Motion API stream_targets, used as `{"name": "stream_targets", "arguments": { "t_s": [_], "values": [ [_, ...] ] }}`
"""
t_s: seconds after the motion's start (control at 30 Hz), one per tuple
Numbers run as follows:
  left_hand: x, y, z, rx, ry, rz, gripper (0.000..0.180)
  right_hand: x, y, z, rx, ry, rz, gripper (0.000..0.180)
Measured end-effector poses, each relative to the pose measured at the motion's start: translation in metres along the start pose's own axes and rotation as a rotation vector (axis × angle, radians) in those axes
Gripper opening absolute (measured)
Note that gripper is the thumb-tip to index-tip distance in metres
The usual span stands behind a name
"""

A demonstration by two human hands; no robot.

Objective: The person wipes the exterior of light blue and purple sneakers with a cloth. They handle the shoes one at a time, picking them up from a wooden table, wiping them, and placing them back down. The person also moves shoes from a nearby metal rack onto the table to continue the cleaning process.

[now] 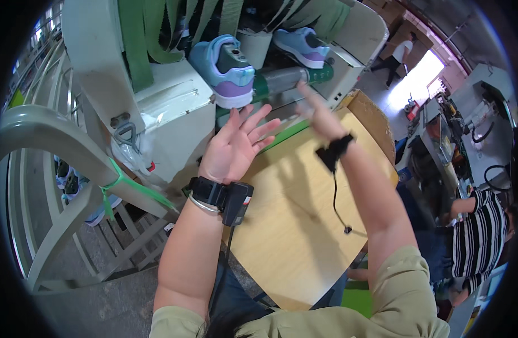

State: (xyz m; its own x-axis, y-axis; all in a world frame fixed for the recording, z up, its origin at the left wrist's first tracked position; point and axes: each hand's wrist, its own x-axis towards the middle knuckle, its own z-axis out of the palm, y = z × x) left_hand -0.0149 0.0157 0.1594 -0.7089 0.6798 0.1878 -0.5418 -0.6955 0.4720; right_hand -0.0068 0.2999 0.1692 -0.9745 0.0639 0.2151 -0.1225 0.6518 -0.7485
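A light blue and purple sneaker point(225, 70) stands at the mouth of a machine, on or by its green roller point(279, 81). Just below its sole is my left hand point(236, 141), palm up with fingers spread, holding nothing. My right hand point(318, 115) is raised to the right, partly smeared by motion; its fingers reach toward the roller, and nothing shows in them. A second sneaker point(303, 46) of the same colours lies farther right, behind the roller. Black devices are strapped on both wrists, the right one with a dangling cable.
Under my arms lies a pale wooden tabletop point(281, 225). Green strips point(136, 45) hang over the machine's opening. A grey metal rail point(62, 135) with a green tie curves along the left, with more shoes below it. At right, a person in a striped shirt point(479, 242) works by a cluttered bench.
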Motion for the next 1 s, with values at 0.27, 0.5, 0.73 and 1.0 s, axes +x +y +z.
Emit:
{"name": "stream_targets", "arguments": {
  "t_s": [0.27,0.5,0.73,1.0],
  "values": [
    [0.002,-0.034,-0.001,0.352,0.265,-0.244,0.044,-0.316,-0.047,0.052,-0.581,-0.581,0.302,0.09],
    [-0.001,-0.076,-0.015,0.437,0.301,-0.452,0.044,-0.372,-0.065,0.081,-0.679,-0.346,0.363,0.081],
    [-0.003,-0.071,-0.003,0.494,0.256,-0.45,0.041,-0.371,-0.069,0.08,-0.659,-0.313,0.384,0.08],
    [-0.005,-0.06,-0.01,0.411,0.312,-0.433,0.037,-0.268,-0.04,0.014,-0.418,-0.403,0.42,0.054]
  ]
}}
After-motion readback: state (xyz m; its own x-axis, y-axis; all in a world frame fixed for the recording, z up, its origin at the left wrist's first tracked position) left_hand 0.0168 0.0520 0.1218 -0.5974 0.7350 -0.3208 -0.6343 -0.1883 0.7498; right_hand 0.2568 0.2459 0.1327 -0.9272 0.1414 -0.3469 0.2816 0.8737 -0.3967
